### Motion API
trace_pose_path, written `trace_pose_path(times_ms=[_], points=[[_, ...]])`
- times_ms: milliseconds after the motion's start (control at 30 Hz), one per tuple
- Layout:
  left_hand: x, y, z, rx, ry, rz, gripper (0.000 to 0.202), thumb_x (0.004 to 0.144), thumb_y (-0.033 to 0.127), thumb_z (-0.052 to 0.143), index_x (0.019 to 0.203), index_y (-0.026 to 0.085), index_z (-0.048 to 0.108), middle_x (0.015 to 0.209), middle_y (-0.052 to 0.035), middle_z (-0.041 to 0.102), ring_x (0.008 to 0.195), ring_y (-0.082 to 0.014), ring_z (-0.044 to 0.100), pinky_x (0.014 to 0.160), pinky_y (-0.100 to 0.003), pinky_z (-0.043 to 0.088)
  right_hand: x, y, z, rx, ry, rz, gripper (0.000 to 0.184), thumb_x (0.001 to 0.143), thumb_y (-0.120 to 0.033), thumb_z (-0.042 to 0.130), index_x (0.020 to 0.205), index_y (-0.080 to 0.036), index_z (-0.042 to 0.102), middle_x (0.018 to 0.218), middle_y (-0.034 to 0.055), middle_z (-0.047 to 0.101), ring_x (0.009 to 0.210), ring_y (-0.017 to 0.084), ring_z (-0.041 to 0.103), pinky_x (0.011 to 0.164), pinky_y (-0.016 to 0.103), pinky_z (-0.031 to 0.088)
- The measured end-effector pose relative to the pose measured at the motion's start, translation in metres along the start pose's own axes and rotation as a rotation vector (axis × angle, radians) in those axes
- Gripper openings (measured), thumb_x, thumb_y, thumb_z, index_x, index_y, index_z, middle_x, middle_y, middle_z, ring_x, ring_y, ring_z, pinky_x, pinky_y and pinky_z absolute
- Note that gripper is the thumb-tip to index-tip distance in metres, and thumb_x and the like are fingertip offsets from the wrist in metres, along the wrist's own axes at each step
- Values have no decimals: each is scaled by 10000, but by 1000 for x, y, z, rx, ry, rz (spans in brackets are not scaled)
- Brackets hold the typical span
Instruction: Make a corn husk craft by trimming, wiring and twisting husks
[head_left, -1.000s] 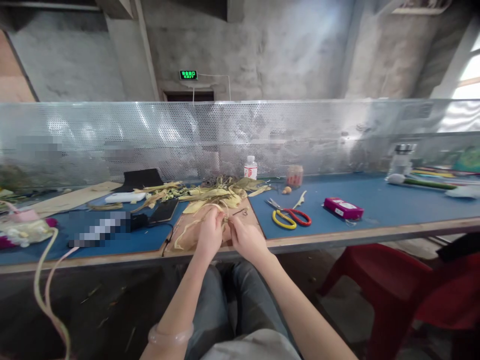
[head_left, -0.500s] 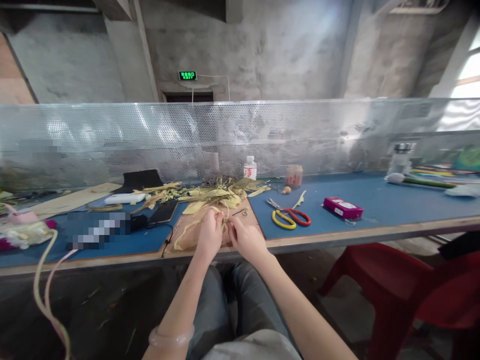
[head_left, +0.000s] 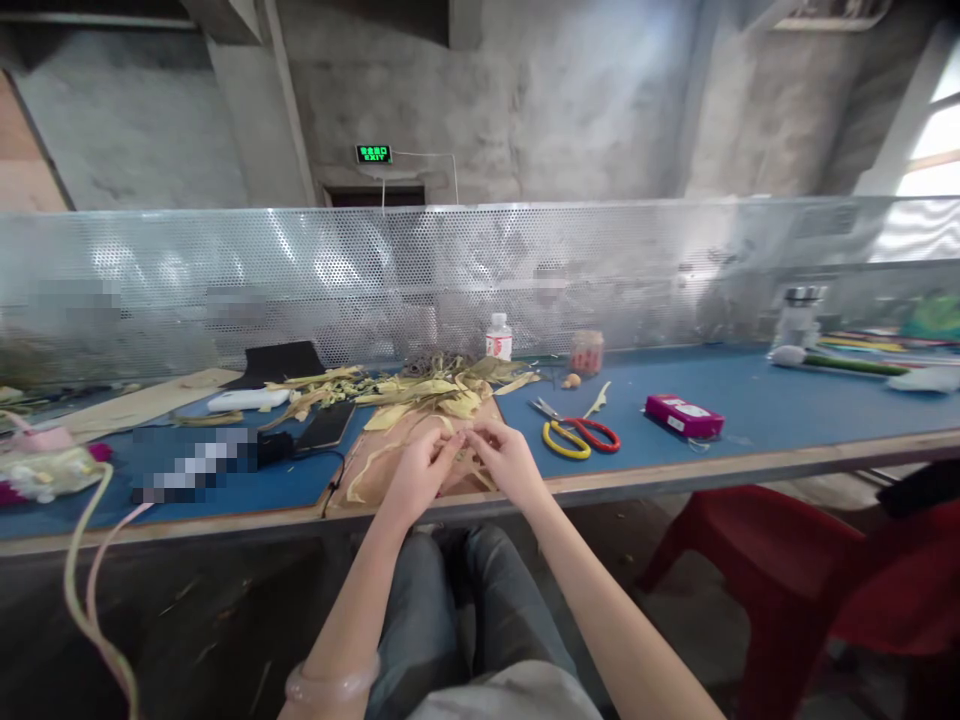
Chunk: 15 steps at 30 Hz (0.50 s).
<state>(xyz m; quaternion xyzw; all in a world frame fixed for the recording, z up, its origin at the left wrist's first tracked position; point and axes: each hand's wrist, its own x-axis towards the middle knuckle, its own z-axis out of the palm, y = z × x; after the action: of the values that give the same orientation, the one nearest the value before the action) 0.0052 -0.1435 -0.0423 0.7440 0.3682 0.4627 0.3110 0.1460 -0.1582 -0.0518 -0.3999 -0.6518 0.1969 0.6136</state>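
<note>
My left hand (head_left: pixel 424 468) and my right hand (head_left: pixel 510 460) meet at the fingertips just above a brown board (head_left: pixel 487 412) at the table's front edge. Both are closed in a pinch. A thin pale husk strip (head_left: pixel 361 472) curves over the board and runs behind my left hand to its fingertips. Whatever lies between the right fingertips is too small to make out. Just beyond the hands is a heap of dried yellow-green husks (head_left: pixel 454 392). Right of the board lie scissors (head_left: pixel 574 436) with one yellow and one red handle, slightly spread.
Behind the husks stand a white bottle (head_left: pixel 499 340) and a jar (head_left: pixel 586 352). A purple box (head_left: pixel 684 416) lies on the blue table (head_left: pixel 757 400). On the left are a dark phone (head_left: pixel 326 425), a white device (head_left: pixel 247 400) and cables (head_left: pixel 82 560). A red stool (head_left: pixel 772 540) stands at right.
My hands have shifted slightly, the right one rising and turning so its fingertips point toward the left. A dark pin-like piece seen beside the right hand earlier is now hidden.
</note>
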Motion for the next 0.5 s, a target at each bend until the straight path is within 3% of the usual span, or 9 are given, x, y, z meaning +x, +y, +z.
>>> trace_pose_path(times_ms=[67, 133, 500], points=[[-1, 0, -1, -79, -116, -50, 292, 783, 481, 522, 780, 189, 517, 435, 83, 380, 345, -72, 327, 358, -196, 236, 1, 0, -1, 39, 30, -6, 209, 789, -349, 546, 739, -162, 624, 645, 0, 593, 589, 123, 518, 568, 221, 416], [-1, -2, -1, -115, -157, -89, 302, 757, 485, 554, 771, 188, 501, 441, 85, 389, 339, -60, 302, 345, -184, 202, 1, -1, -2, 42, 59, -17, 213, 778, -350, 555, 709, -161, 624, 658, 7, 606, 620, 131, 527, 605, 232, 425], [1, -9, -3, 4, -221, -70, 310, 727, 479, 574, 764, 178, 509, 439, 92, 381, 326, -44, 276, 331, -168, 202, -1, 1, 2, -68, 175, -89, 233, 787, -351, 545, 679, -166, 637, 639, 3, 562, 610, 128, 480, 602, 235, 396]])
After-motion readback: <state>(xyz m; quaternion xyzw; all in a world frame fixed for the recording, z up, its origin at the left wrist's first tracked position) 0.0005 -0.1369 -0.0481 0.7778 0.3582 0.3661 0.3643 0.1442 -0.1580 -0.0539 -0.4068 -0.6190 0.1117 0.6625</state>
